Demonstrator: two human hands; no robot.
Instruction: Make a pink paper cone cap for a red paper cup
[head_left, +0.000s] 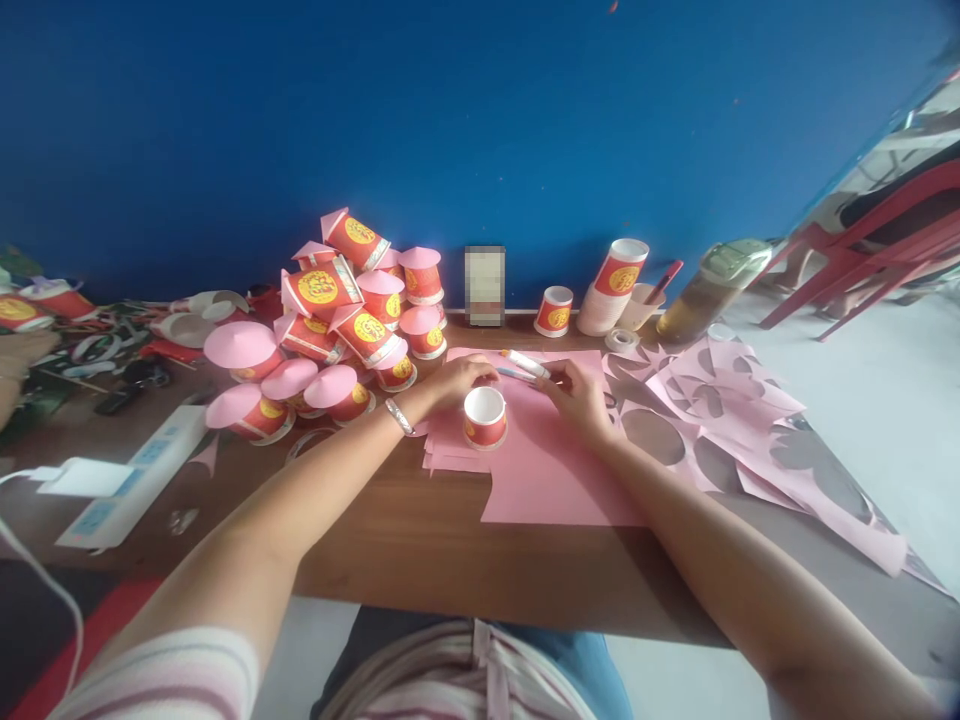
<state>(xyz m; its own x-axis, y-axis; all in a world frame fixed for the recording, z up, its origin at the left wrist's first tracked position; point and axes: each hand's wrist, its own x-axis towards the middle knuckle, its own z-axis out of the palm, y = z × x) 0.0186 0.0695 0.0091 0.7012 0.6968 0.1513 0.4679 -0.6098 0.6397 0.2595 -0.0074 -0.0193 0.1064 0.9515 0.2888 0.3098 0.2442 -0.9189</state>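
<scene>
My right hand [579,402] pinches the end of a white marker-like pen [525,363] with an orange tip, over pink paper [562,480]. A second slim, pale bluish item [514,376] lies just below that pen. My left hand [469,378], fingers curled, is close to the pale item's left end; what it grips, if anything, is hidden. Between my forearms a red paper cup [485,418] with a white inside stands upright on the paper. More pink sheets [457,458] lie under the cup's left side.
Red cups with pink cone tops [319,290] are piled at left. A power strip [135,480] lies nearer. Behind right stand stacked cups [611,290], a single cup [555,312], a tape roll [622,341] and a jar [709,285]. Cut pink scraps [712,400] cover the right. Someone's hand [22,365] shows far left.
</scene>
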